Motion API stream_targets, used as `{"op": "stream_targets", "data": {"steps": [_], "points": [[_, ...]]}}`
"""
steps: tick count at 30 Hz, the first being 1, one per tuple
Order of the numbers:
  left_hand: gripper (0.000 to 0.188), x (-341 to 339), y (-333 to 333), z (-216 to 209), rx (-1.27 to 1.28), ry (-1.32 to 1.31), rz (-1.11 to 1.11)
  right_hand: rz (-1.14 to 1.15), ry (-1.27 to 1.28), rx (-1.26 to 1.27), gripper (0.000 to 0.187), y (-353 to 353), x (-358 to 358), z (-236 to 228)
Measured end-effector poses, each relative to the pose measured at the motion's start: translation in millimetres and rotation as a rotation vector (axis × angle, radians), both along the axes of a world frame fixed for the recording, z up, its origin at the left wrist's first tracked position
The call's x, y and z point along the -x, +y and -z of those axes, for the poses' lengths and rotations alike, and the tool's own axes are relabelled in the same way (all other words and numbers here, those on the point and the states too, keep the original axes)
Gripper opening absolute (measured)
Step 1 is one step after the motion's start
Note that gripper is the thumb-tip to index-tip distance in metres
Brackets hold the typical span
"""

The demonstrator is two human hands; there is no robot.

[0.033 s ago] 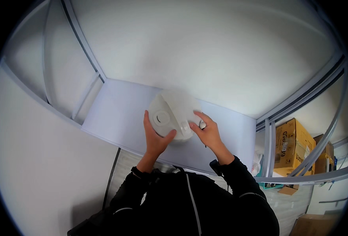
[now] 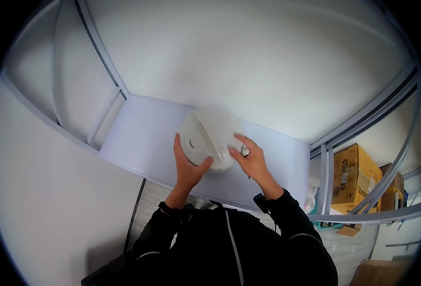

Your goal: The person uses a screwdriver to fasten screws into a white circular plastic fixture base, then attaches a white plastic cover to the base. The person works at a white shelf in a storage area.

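A round, translucent white plastic tank (image 2: 209,123) is in front of me, over the pale table. Its upper face has a round cap (image 2: 195,142) on the left and a raised ridge running across the middle. My left hand (image 2: 190,169) grips the left side, with the thumb on the near edge and the fingers along the rim. On the right side, my right hand (image 2: 253,159) holds the tank between a spread thumb and index finger. A small, shiny, round white piece (image 2: 245,151) shows beside the right fingers; whether it belongs to the tank I cannot tell. The tank's underside is hidden.
The pale table (image 2: 146,126) meets a white wall at the back, with grey metal frame bars (image 2: 106,57) on both sides. Beyond the right-hand frame are a yellow-brown cardboard box (image 2: 346,176), more cartons and a teal crate (image 2: 327,224).
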State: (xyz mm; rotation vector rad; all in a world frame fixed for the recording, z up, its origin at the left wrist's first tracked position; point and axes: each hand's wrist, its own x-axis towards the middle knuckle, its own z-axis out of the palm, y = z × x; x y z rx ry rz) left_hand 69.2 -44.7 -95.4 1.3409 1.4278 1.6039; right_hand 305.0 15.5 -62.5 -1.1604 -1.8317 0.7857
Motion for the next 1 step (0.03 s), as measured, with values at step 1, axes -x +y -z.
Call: {"op": "stream_targets", "data": {"steps": [1], "points": [[0.128, 1.9, 0.3, 2.4, -0.005, -0.007, 0.010, -0.001, -0.015, -0.006, 0.054, 1.0, -0.3, 2.6]]}}
